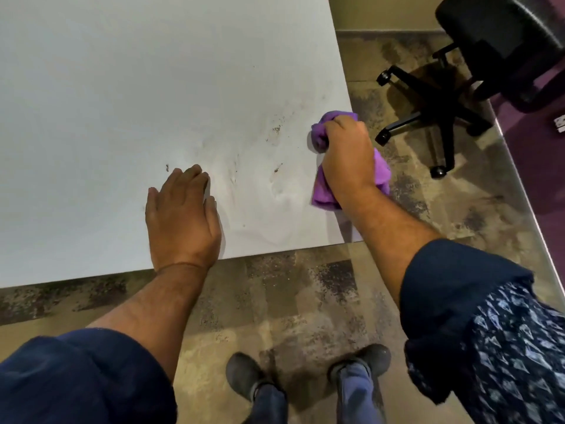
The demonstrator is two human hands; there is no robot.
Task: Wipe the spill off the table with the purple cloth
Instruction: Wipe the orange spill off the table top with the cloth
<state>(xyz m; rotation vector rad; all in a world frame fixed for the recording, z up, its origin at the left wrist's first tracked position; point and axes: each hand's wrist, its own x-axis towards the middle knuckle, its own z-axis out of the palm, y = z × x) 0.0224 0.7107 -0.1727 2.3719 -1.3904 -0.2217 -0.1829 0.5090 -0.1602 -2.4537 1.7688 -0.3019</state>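
A white table fills the upper left of the head view. Brown specks and faint wet smears of the spill lie near its right corner, with more specks further left and lower. My right hand is shut on the bunched purple cloth and presses it on the table at its right edge; part of the cloth hangs past the edge. My left hand rests flat on the table near the front edge, fingers together, holding nothing.
A black office chair on a wheeled base stands on the mottled floor to the right of the table. A purple surface with a metal edge lies at far right. My shoes are below the table's front edge.
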